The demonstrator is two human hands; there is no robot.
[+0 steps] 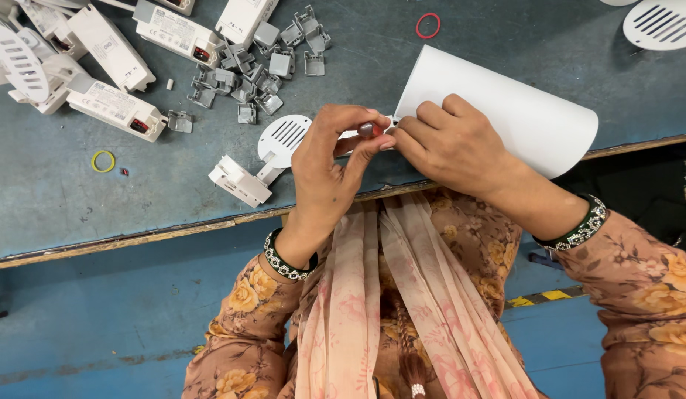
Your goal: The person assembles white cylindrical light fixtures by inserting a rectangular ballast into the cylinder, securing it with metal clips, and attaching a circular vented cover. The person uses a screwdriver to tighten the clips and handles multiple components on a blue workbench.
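Your left hand (330, 164) pinches a small red piece (369, 130) in closed fingers; your right hand (452, 145) grips the white cylindrical housing (520, 111), steadied for fitting.

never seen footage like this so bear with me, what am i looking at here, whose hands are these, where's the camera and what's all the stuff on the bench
There is no machine: a person works with two bare hands, and one camera worn on their head looks down at a blue-grey workbench. The left hand pinches a small dark red part between thumb and fingers. The right hand meets it and rests on the near end of a white cylinder, a smooth tube lying on its side. Just left of the hands lies a round white slotted disc joined to a white bracket. Further back are white rectangular boxes, a heap of small grey clips, a red rubber band and a yellow rubber band.
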